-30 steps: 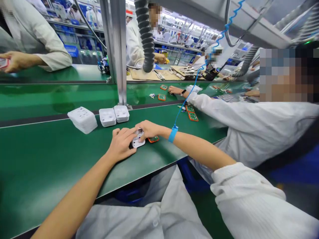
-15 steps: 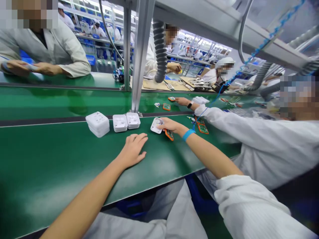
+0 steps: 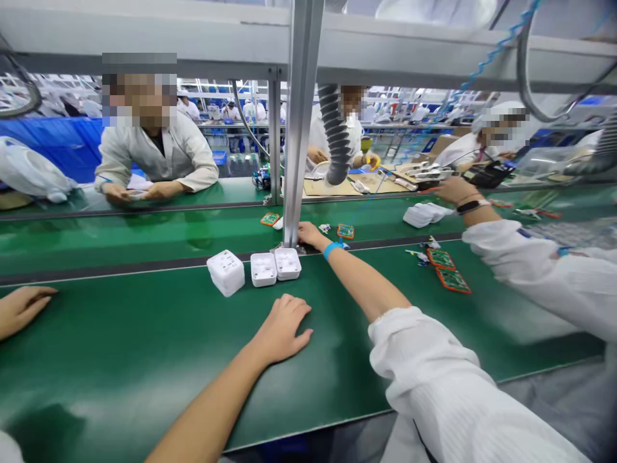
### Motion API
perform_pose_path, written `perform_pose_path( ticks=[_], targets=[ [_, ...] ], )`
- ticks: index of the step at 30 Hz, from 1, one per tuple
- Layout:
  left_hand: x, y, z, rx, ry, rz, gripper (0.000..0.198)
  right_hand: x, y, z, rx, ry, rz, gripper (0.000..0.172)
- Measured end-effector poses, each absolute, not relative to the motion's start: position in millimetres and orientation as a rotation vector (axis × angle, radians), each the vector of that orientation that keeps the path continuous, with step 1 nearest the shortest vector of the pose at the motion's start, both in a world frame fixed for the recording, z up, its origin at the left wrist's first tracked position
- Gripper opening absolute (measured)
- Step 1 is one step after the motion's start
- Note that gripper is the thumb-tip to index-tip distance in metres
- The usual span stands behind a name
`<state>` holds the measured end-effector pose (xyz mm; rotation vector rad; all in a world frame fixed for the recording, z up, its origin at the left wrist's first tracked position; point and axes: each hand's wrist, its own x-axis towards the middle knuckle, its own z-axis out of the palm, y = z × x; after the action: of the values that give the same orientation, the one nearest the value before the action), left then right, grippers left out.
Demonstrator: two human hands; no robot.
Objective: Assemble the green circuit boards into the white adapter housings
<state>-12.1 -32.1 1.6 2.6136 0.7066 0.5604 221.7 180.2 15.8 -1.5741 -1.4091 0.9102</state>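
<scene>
White shells in two low piles, the left pile (image 3: 263, 269) and the right pile (image 3: 288, 263), stand side by side on the green bench (image 3: 144, 360), near its far edge and close to the foot of a metal post (image 3: 299, 128). A taller stack (image 3: 225, 273) of white pieces sits just left of them, turned at an angle. Right hand (image 3: 312, 235), blue strap (image 3: 332, 250) at the wrist, stretches over the far edge to the post, just behind the right pile; fingertips run out of sight there, so cannot tell whether they grasp anything. Left hand (image 3: 284, 328) lies palm down on the bench, nearer than the piles, released, fingers loosely spread and holding nothing. On the belt (image 3: 216, 238) beyond: one orange-rimmed board (image 3: 270, 219) left of the post, another board (image 3: 346, 231) right of it. Two more boards (image 3: 447, 270) lie end to end on the bench, well right of the left hand. A co-worker's hand (image 3: 24, 312) rests at the left edge; a neighbour's arm (image 3: 511, 251), dark band at the wrist, reaches in from the right. Across the belt, a person in a pale coat (image 3: 159, 154) holds a small pale item, too blurred to name.
</scene>
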Motion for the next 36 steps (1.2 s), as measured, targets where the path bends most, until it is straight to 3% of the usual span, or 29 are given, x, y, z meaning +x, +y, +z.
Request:
perform_pose_path(
  ticks=[4,10,18,27,32,36],
  targets=[
    [-11.1,-32.4,3.9,2.618,0.712,0.511,0.028,284.1,160.7,15.1,-1.787,-1.583,0.555,0.034],
    [-13.3,-29.2,5.3,2.542,0.706,0.544,0.025,359.9,135.4,5.6,-2.068,-1.602,0.204,0.075],
    [-11.4,-15.1,9.0,2.350,0.839,0.658,0.015,358.0,130.5,0.2,-1.984,-1.683,0.049,0.083],
    [-6.8,-17.2,16.0,2.350,1.053,0.728,0.022,281.5,47.4,5.9,-1.815,-1.692,-0.173,0.082],
    [3.8,-0.9,12.8,2.338,1.100,0.747,0.024,236.7,-22.9,-0.8,-1.814,-1.871,-0.147,0.058],
    [15.9,16.8,10.7,2.301,1.120,0.741,0.022,214.6,-69.2,3.4,-1.713,-2.060,-0.020,0.060]
  ],
)
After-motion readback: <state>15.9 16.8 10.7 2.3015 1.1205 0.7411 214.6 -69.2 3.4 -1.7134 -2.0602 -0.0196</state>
